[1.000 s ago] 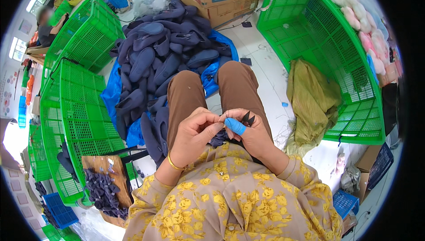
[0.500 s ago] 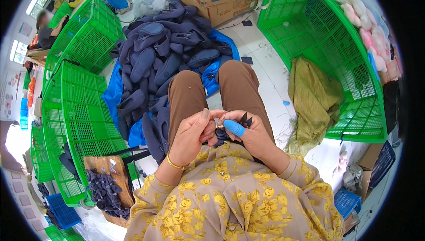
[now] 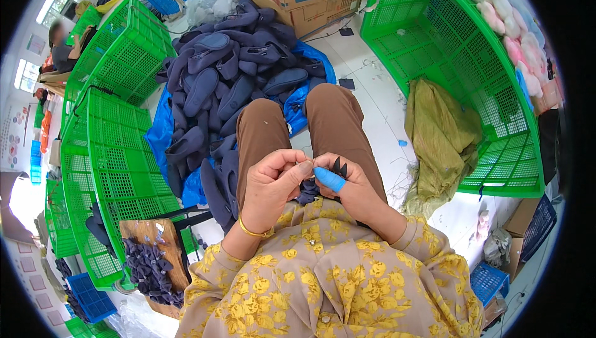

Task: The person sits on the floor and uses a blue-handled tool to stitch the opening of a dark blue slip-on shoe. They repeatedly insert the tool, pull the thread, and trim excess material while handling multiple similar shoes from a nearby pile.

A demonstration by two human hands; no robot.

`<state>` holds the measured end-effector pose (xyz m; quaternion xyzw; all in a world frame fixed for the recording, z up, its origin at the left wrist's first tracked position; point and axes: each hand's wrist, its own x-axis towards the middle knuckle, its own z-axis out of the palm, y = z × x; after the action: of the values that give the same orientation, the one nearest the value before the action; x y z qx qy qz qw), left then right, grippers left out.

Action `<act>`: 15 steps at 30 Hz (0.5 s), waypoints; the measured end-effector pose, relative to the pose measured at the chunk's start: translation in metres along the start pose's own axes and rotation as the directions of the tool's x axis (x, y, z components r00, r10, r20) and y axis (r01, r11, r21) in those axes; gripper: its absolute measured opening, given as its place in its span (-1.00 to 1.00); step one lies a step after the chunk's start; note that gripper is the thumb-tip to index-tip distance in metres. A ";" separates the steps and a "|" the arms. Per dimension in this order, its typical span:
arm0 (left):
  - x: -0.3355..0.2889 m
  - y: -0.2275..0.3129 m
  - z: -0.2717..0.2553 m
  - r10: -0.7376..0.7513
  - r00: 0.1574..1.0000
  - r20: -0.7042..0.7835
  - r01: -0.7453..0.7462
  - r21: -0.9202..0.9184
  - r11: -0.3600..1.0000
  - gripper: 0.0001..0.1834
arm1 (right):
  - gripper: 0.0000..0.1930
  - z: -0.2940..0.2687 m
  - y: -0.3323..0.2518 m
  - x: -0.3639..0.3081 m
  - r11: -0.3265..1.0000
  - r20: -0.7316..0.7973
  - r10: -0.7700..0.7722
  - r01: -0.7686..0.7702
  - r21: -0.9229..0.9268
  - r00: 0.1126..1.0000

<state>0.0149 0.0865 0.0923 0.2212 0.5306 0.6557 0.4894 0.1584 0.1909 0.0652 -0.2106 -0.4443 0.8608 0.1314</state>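
My left hand (image 3: 271, 184), with a gold bangle at the wrist, is closed in a pinch in front of my lap. Its thumb and fingertips nearly meet those of my right hand; whatever is between them is too small to make out. Blue tape (image 3: 328, 179) wraps the thumb of my right hand (image 3: 356, 194), whose fingers are curled closed. From behind these fingers stick up two black pointed tips, like small thread snips (image 3: 339, 168). Below both hands, a bunched dark navy fabric piece (image 3: 308, 192) lies in my lap, partly hidden.
Navy slippers (image 3: 217, 64) are heaped on a blue sheet (image 3: 158, 120) beyond my knees. Green crates (image 3: 130, 170) stand left, another green crate (image 3: 434, 33) right beside olive cloth (image 3: 437, 139). Small navy fabric pieces (image 3: 146, 269) cover a wooden stool (image 3: 171, 245). A person (image 3: 62, 52) sits far left.
My left thumb has come down into a pinch, and the left fingers have lifted close to my right fingertips. My right hand is nearly still. The far-left person's arm has shifted.
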 end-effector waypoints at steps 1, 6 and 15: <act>0.000 0.001 0.000 0.000 1.000 0.002 0.000 0.004 1.000 -0.87 | -0.86 -0.002 0.000 0.000 0.998 0.038 -0.006 0.003 0.063 0.999; 0.000 0.000 -0.002 -0.002 1.000 0.008 0.002 0.016 1.000 -0.87 | -0.84 0.003 -0.007 -0.002 0.959 0.047 -0.118 0.126 -0.252 0.992; 0.001 0.003 -0.009 -0.039 0.999 0.037 0.043 -0.120 0.992 -0.94 | -0.92 0.006 -0.007 -0.003 0.956 0.024 -0.139 0.140 -0.257 0.990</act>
<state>0.0061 0.0832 0.0917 0.1915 0.4858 0.6726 0.5243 0.1586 0.1896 0.0747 -0.1917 -0.5665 0.7848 0.1622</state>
